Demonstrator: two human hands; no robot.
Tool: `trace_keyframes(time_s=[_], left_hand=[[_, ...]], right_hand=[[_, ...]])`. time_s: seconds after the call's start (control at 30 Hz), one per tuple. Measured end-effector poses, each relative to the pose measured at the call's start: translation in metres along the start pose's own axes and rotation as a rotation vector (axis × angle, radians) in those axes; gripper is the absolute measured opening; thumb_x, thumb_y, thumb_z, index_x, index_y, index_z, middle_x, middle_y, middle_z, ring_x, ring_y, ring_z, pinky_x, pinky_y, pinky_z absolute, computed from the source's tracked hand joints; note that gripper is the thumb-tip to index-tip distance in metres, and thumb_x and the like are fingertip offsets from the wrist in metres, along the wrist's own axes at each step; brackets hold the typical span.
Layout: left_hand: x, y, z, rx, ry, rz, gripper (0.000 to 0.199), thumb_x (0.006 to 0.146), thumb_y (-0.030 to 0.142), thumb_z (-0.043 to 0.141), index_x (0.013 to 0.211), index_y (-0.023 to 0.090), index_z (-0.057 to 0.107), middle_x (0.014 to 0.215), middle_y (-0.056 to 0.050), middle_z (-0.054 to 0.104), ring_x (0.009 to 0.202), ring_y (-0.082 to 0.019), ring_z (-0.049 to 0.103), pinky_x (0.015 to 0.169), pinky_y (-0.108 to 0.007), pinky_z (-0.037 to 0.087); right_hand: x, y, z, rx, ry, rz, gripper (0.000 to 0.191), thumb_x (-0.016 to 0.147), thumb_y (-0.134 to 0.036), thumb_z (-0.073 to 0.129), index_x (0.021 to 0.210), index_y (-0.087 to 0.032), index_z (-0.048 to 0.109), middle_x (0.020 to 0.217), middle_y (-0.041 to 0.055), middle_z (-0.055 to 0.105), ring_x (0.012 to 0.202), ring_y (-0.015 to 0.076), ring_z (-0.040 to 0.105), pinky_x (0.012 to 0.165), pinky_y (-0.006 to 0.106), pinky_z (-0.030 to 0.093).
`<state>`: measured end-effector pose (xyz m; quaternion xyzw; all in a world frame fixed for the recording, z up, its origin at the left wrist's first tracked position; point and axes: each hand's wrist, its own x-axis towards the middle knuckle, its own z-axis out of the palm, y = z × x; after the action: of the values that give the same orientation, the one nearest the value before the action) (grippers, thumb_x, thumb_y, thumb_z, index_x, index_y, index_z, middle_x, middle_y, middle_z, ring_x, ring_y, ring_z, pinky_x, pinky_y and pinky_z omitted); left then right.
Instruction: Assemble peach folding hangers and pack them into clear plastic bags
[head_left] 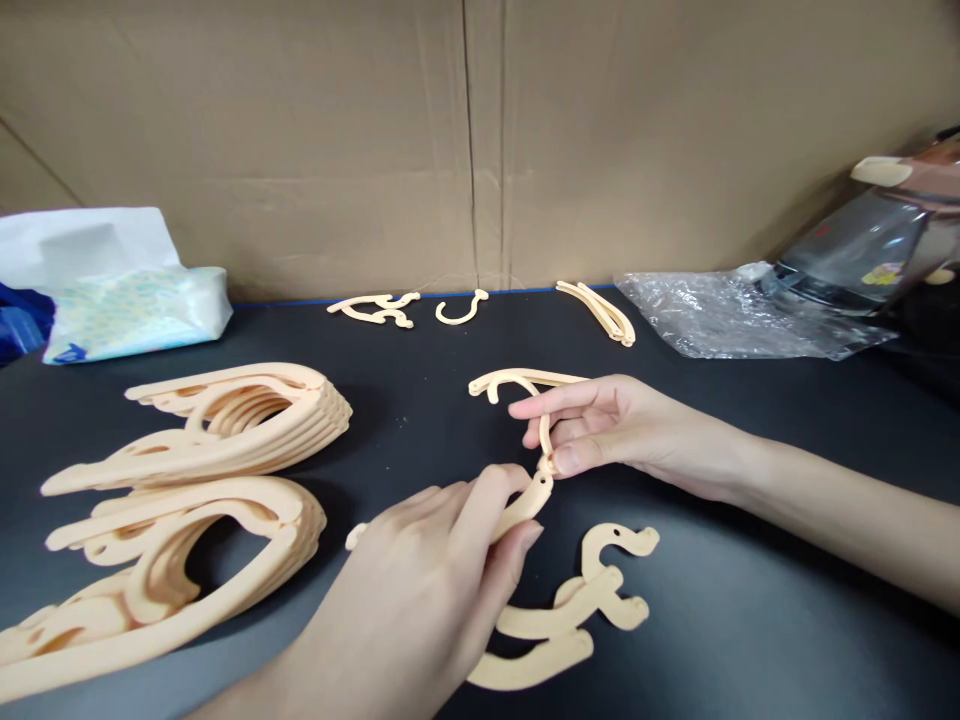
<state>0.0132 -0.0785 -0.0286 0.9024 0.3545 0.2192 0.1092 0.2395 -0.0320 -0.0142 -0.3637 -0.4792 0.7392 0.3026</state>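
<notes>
My left hand [442,560] is closed on a curved cream hanger arm [531,500] with a small hole near its tip. Pinched between my right thumb and fingers is a cream hanger hook [545,432], its bend toward the upper left. The hook's base meets the arm's tip; whether they are locked together I cannot tell. Beyond my right hand [600,425] lies a long hanger piece [559,377], partly behind the fingers. Several loose curved hanger parts [555,612] rest on the black tabletop by my left hand, which partly covers them.
At left are two stacks of folded cream hangers, a farther stack [300,440] and a nearer stack [277,560]. Along the back lie hanger parts [375,308], a hook [459,312] and slim arms [604,315]. A tissue pack [142,310], clear plastic bag [697,310] and transparent jug [851,245] stand around the edges.
</notes>
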Motion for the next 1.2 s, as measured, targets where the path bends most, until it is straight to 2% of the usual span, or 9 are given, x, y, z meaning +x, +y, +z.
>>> trace_keyframes(time_s=[0.17, 0.33, 0.5, 0.67, 0.77, 0.97, 1.1, 1.2], left_hand=[[-0.0016, -0.0020, -0.0020, -0.094, -0.006, -0.072, 0.018, 0.100, 0.022, 0.041, 0.117, 0.026, 0.043, 0.080, 0.005, 0.067, 0.064, -0.015, 0.068, 0.052, -0.022, 0.049], [-0.0018, -0.0025, -0.0038, -0.116, -0.026, -0.087, 0.029, 0.102, 0.024, 0.040, 0.130, 0.032, 0.039, 0.094, 0.005, 0.071, 0.077, -0.014, 0.072, 0.064, -0.022, 0.056], [-0.0027, -0.0025, -0.0047, -0.162, -0.072, -0.080, 0.026, 0.102, 0.024, 0.041, 0.127, 0.031, 0.040, 0.096, 0.006, 0.070, 0.078, -0.012, 0.071, 0.066, -0.022, 0.057], [-0.0014, -0.0034, -0.0054, -0.180, -0.070, -0.077, 0.024, 0.103, 0.023, 0.039, 0.125, 0.030, 0.040, 0.096, 0.006, 0.069, 0.079, -0.012, 0.071, 0.065, -0.022, 0.057], [-0.0022, -0.0045, -0.0054, -0.175, -0.081, -0.055, 0.026, 0.103, 0.023, 0.039, 0.128, 0.030, 0.040, 0.095, 0.006, 0.069, 0.079, -0.012, 0.071, 0.065, -0.021, 0.057], [-0.0051, -0.0046, -0.0040, -0.099, -0.037, 0.051, 0.023, 0.103, 0.023, 0.038, 0.126, 0.026, 0.042, 0.093, 0.004, 0.070, 0.078, -0.015, 0.071, 0.067, -0.024, 0.058], [-0.0056, -0.0033, -0.0023, -0.069, 0.002, 0.062, 0.017, 0.104, 0.023, 0.036, 0.120, 0.024, 0.042, 0.100, 0.000, 0.073, 0.077, -0.015, 0.072, 0.062, -0.023, 0.055], [-0.0057, -0.0020, -0.0017, -0.053, 0.022, 0.077, 0.021, 0.105, 0.023, 0.034, 0.125, 0.022, 0.039, 0.104, -0.002, 0.074, 0.079, -0.015, 0.073, 0.064, -0.021, 0.056]], right_hand=[[-0.0009, -0.0006, -0.0001, 0.007, 0.014, 0.002, 0.041, 0.073, -0.013, 0.082, 0.111, -0.024, 0.073, 0.098, -0.0018, 0.073, 0.086, 0.0075, 0.070, 0.080, 0.020, 0.057], [-0.0017, -0.0020, 0.0014, -0.003, 0.026, 0.005, 0.042, 0.074, -0.014, 0.082, 0.114, -0.025, 0.072, 0.099, -0.0011, 0.073, 0.087, 0.0079, 0.070, 0.076, 0.018, 0.057], [-0.0023, -0.0014, 0.0031, -0.001, 0.004, -0.015, 0.041, 0.076, -0.015, 0.081, 0.115, -0.023, 0.071, 0.097, -0.0002, 0.075, 0.084, 0.0075, 0.070, 0.074, 0.018, 0.057], [-0.0013, -0.0011, 0.0041, -0.041, -0.018, -0.051, 0.037, 0.077, -0.016, 0.081, 0.112, -0.023, 0.072, 0.092, -0.0012, 0.076, 0.078, 0.0049, 0.067, 0.060, 0.012, 0.050], [-0.0007, -0.0019, 0.0050, -0.055, -0.016, -0.042, 0.038, 0.076, -0.014, 0.080, 0.112, -0.020, 0.071, 0.086, -0.0011, 0.075, 0.075, 0.0055, 0.066, 0.056, 0.013, 0.049], [-0.0016, -0.0059, 0.0060, -0.064, -0.069, 0.019, 0.033, 0.076, -0.011, 0.076, 0.108, -0.014, 0.069, 0.072, -0.0038, 0.071, 0.060, 0.0047, 0.063, 0.061, 0.018, 0.054], [-0.0009, -0.0060, 0.0042, -0.066, -0.117, 0.049, 0.024, 0.076, -0.015, 0.078, 0.098, -0.014, 0.069, 0.072, -0.0039, 0.071, 0.062, 0.0054, 0.065, 0.063, 0.018, 0.053], [-0.0009, -0.0049, 0.0038, -0.053, -0.119, 0.066, 0.020, 0.075, -0.015, 0.079, 0.091, -0.015, 0.068, 0.073, -0.0030, 0.071, 0.065, 0.0069, 0.067, 0.063, 0.019, 0.054]])
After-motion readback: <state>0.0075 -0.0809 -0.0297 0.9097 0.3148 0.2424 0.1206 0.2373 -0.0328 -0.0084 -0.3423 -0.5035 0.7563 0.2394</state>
